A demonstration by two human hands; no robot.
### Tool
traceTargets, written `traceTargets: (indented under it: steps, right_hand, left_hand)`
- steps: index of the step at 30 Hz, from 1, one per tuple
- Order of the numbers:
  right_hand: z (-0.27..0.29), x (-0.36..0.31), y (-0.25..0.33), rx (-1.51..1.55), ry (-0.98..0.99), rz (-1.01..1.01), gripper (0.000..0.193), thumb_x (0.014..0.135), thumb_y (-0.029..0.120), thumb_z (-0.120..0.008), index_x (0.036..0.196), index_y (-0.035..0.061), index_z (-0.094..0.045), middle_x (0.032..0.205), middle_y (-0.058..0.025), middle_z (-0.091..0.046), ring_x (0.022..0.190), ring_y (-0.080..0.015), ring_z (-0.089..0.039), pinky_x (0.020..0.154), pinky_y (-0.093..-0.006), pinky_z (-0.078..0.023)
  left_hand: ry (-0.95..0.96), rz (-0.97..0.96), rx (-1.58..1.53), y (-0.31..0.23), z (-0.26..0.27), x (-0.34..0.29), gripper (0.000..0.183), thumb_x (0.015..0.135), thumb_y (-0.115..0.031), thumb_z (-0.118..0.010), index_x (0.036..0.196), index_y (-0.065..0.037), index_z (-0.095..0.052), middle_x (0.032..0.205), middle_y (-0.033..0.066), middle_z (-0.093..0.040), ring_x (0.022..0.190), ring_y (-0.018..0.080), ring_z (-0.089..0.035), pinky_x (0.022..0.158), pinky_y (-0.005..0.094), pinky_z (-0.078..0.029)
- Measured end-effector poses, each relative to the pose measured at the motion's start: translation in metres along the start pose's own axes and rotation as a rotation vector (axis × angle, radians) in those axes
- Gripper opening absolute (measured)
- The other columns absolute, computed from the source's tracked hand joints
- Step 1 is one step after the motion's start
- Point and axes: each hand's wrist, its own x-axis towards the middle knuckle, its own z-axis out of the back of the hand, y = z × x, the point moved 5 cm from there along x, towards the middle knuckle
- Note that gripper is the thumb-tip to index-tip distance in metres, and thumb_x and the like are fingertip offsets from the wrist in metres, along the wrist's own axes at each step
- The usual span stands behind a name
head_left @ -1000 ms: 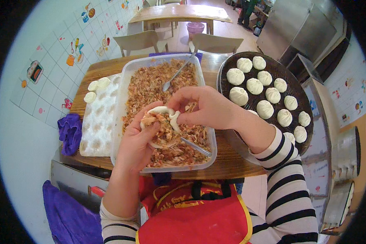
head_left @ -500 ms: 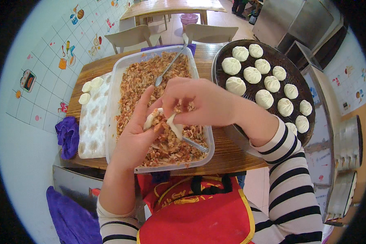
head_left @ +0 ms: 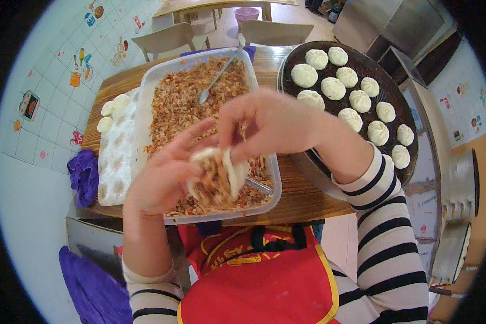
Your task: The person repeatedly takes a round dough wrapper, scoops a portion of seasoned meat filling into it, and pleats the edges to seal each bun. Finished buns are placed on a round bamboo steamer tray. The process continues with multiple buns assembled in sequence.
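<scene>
An unsealed filled bun (head_left: pixel 233 175) hangs tilted between my hands over the plastic tub (head_left: pixel 276 181), its brown chopped filling showing in the opening. My left hand (head_left: pixel 164 175) cups the bun from the left, fingers bent against its edge and slightly blurred. With thumb and fingertips, my right hand (head_left: pixel 270 121) pinches the upper rim of the dough. Below lies the chopped filling (head_left: pixel 181 100), and a long-handled metal spoon (head_left: pixel 204 95) rests in it at the far side. A second metal handle (head_left: pixel 259 186) pokes out at the tub's near right, partly hidden by the bun.
To the right stands a round dark tray (head_left: pixel 329 119) with several pleated buns. A white floured board (head_left: pixel 113 178) on the left carries a few dough rounds (head_left: pixel 107 116). Beside it is a purple cloth (head_left: pixel 85 175). Chairs (head_left: pixel 275 34) stand beyond the wooden table (head_left: pixel 294 202).
The bun has turned so more of its filling faces me. My left hand has shifted left and lower around it, while my right hand keeps pinching the dough. The whole view has shifted slightly.
</scene>
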Motion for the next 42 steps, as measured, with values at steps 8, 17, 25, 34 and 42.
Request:
traceTargets:
  steps: [8, 17, 25, 34, 42]
  right_hand:
    - [-0.001, -0.008, 0.018, -0.434, -0.354, 0.105, 0.011, 0.080, 0.005, -0.065, 0.091, 0.0034, -0.063, 0.081, -0.0042, -0.062, 0.073, -0.0137, -0.062, 0.060, -0.0252, -0.051]
    - [-0.005, -0.003, 0.005, -0.235, -0.243, 0.051, 0.016, 0.076, 0.002, -0.064, 0.092, 0.0045, -0.060, 0.081, -0.0048, -0.054, 0.072, -0.0145, -0.057, 0.058, -0.0241, -0.048]
    - [-0.008, -0.002, 0.007, -0.242, -0.338, 0.165, 0.011, 0.076, 0.002, -0.065, 0.086, 0.0036, -0.060, 0.083, -0.0052, -0.055, 0.079, -0.0162, -0.056, 0.059, -0.0254, -0.046]
    - [-0.017, 0.000, 0.009, -0.422, -0.201, 0.158, 0.014, 0.075, 0.005, -0.068, 0.089, 0.0037, -0.064, 0.084, -0.0047, -0.058, 0.081, -0.0140, -0.057, 0.064, -0.0276, -0.047]
    - [0.005, -0.007, 0.002, -0.069, -0.466, -0.074, 0.009, 0.079, 0.005, -0.067, 0.088, 0.0045, -0.066, 0.078, -0.0014, -0.061, 0.071, -0.0058, -0.055, 0.058, -0.0201, -0.045]
  left_hand:
    - [-0.347, -0.351, -0.033, 0.022, 0.007, -0.007, 0.055, 0.094, -0.026, -0.049, 0.140, -0.004, -0.028, 0.137, 0.0118, -0.043, 0.127, 0.0270, -0.042, 0.105, 0.0481, -0.036]
    - [-0.343, -0.212, -0.185, 0.025, 0.005, -0.010, 0.046, 0.095, -0.012, -0.041, 0.139, -0.005, -0.030, 0.133, 0.0122, -0.046, 0.121, 0.0259, -0.048, 0.100, 0.0449, -0.043]
    - [-0.401, -0.210, -0.090, 0.023, 0.008, -0.005, 0.050, 0.091, 0.001, -0.040, 0.140, -0.006, -0.034, 0.129, 0.0081, -0.048, 0.116, 0.0180, -0.050, 0.099, 0.0329, -0.042]
    - [-0.331, -0.145, 0.368, 0.016, 0.013, -0.007, 0.048, 0.091, -0.002, -0.041, 0.139, -0.002, -0.036, 0.133, 0.0097, -0.046, 0.119, 0.0200, -0.048, 0.099, 0.0323, -0.041]
    - [-0.276, -0.249, -0.198, 0.019, 0.009, -0.006, 0.051, 0.099, -0.031, -0.039, 0.142, -0.009, -0.024, 0.139, 0.0128, -0.037, 0.124, 0.0262, -0.044, 0.095, 0.0485, -0.045]
